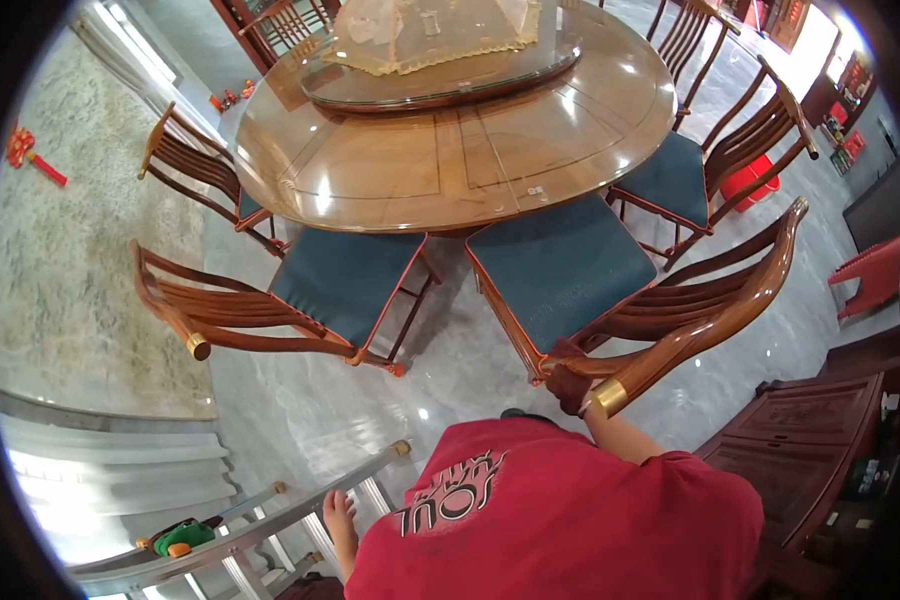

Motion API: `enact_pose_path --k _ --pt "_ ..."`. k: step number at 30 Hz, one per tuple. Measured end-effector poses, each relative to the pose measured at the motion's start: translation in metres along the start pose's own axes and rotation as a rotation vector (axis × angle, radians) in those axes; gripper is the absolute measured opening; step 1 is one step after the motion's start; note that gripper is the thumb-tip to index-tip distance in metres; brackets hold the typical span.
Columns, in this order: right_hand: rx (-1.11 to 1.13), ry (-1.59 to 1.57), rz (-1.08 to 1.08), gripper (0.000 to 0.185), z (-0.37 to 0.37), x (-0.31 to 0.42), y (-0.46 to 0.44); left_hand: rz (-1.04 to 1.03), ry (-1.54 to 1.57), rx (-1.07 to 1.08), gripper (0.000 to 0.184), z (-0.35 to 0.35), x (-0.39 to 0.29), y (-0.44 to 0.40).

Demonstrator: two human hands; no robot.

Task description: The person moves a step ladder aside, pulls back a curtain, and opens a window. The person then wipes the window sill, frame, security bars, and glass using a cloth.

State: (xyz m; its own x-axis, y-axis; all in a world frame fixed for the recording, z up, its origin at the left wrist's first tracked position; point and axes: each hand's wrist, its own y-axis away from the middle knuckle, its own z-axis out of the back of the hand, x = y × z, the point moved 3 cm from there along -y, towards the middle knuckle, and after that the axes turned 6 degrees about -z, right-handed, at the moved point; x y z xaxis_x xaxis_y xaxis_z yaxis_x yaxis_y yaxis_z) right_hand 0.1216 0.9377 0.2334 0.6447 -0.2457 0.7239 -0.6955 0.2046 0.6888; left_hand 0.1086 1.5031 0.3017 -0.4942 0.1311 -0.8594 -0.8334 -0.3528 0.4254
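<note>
My right hand point(582, 396) reaches forward to the wooden chair on the right, by the back edge of its seat. A dark red cloth point(568, 378) is bunched at that hand and hides most of its fingers. The chair's curved backrest point(715, 325), with a brass-coloured end cap, passes close beside my wrist. My left hand point(339, 514) hangs low with nothing in it, its fingers apart, near the rail of a metal ladder point(300, 520). The chair's blue seat point(560, 270) is edged in orange.
A round wooden table point(370, 180) with a glass turntable point(440, 88) stands ahead. Another chair point(345, 285) is at front left. The ladder lies along the lower left, with a green-and-orange item point(182, 538) on it. A dark wooden cabinet point(800, 430) is at right.
</note>
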Motion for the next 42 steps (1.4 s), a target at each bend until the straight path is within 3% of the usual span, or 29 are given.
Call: enact_pose_path --k 2,3,4,5,6,7,8,10,12,13,17,18,20,21,22,23,25,27,28,29,30,31,32,34,35,37,41,42 --pt "0.361 -0.023 0.468 0.013 0.003 -0.030 -0.047 0.004 -0.067 0.056 0.038 -0.019 -0.006 -0.021" --pt "0.358 -0.206 0.100 0.020 -0.023 -0.047 -0.032 0.004 -0.151 0.168 0.040 -0.020 0.005 -0.036" --pt "0.356 -0.205 0.104 0.020 -0.006 -0.104 -0.077 0.003 -0.229 0.276 0.042 -0.033 0.012 -0.046" --pt "0.149 0.081 0.626 0.022 0.011 -0.171 -0.106 0.000 -0.225 0.276 0.042 -0.046 0.012 -0.047" --pt "-0.080 0.374 1.135 0.027 -0.006 -0.162 -0.172 -0.060 -0.274 0.364 0.042 -0.060 0.013 -0.042" --pt "-0.079 0.372 1.140 0.027 -0.035 -0.125 -0.099 -0.121 -0.324 0.451 0.043 -0.071 0.013 -0.042" --pt "-0.474 0.934 0.938 0.028 -0.064 -0.010 -0.041 -0.123 -0.327 0.446 0.043 -0.072 0.023 -0.049" --pt "-0.340 0.813 1.093 0.029 -0.072 -0.012 -0.047 -0.213 -0.516 0.599 0.046 -0.075 0.047 -0.051" --pt "-0.115 -0.619 0.278 0.039 -0.078 -0.054 -0.100 -0.144 -0.563 0.565 0.047 -0.093 -0.001 -0.015" --pt "-0.047 -0.568 0.263 0.039 -0.097 -0.024 -0.089 -0.170 -0.564 0.525 0.047 -0.090 -0.003 -0.002" --pt "0.129 0.989 0.340 0.045 0.001 0.074 -0.041 -0.185 -0.519 0.290 0.048 -0.078 0.020 0.029" --pt "0.152 1.360 0.410 0.047 -0.047 0.107 -0.022 -0.185 -0.515 0.231 0.047 -0.070 0.022 0.037" --pt "0.223 1.898 0.843 0.047 -0.027 0.090 -0.051 -0.125 -0.407 0.104 0.046 -0.060 0.022 0.052" --pt "0.263 1.924 0.879 0.047 0.017 0.040 -0.111 -0.102 -0.379 0.063 0.046 -0.055 0.020 0.060" --pt "-0.148 2.104 1.542 0.038 0.032 0.012 -0.161 -0.083 -0.359 -0.035 0.046 -0.051 0.013 0.068" --pt "-0.120 2.117 1.584 0.038 0.026 0.041 -0.123 -0.065 -0.339 -0.127 0.045 -0.048 0.011 0.072" --pt "0.510 2.082 1.045 0.018 -0.112 0.142 -0.015 -0.080 -0.204 -0.212 0.044 -0.048 0.025 0.073" --pt "0.706 1.870 1.339 0.012 -0.180 0.162 0.014 -0.139 -0.067 -0.271 0.039 -0.046 0.021 0.077" --pt "0.764 2.036 1.380 0.012 -0.222 0.172 0.029 -0.129 -0.049 -0.298 0.039 -0.047 0.009 0.078" --pt "0.839 1.586 1.421 0.018 -0.251 0.162 0.001 -0.147 0.059 -0.281 0.038 -0.047 -0.008 0.077" --pt "0.679 1.466 1.844 0.026 -0.285 0.170 0.020 -0.171 0.166 -0.266 0.038 -0.051 -0.018 0.074" --pt "0.676 1.747 1.815 0.036 -0.325 0.190 0.053 -0.182 0.206 -0.263 0.038 -0.058 -0.023 0.069" --pt "0.710 1.736 1.846 0.036 -0.362 0.198 0.052 -0.205 0.210 -0.249 0.038 -0.063 -0.028 0.064" --pt "1.221 1.462 1.572 0.051 -0.426 0.206 0.050 -0.210 0.248 -0.217 0.039 -0.074 -0.045 0.055" --pt "1.254 1.452 1.588 0.051 -0.452 0.203 0.039 -0.194 0.284 -0.198 0.039 -0.080 -0.053 0.050" --pt "1.421 1.033 1.738 0.055 -0.501 0.204 0.015 -0.208 0.270 -0.117 0.041 -0.097 -0.049 0.035" --pt "1.423 1.054 1.772 0.051 -0.566 0.223 -0.007 0.031 0.386 -0.062 0.046 -0.104 -0.075 0.026" --pt "1.499 1.024 2.084 0.040 -0.575 0.221 -0.021 0.088 0.540 -0.153 0.046 -0.112 -0.056 0.023"
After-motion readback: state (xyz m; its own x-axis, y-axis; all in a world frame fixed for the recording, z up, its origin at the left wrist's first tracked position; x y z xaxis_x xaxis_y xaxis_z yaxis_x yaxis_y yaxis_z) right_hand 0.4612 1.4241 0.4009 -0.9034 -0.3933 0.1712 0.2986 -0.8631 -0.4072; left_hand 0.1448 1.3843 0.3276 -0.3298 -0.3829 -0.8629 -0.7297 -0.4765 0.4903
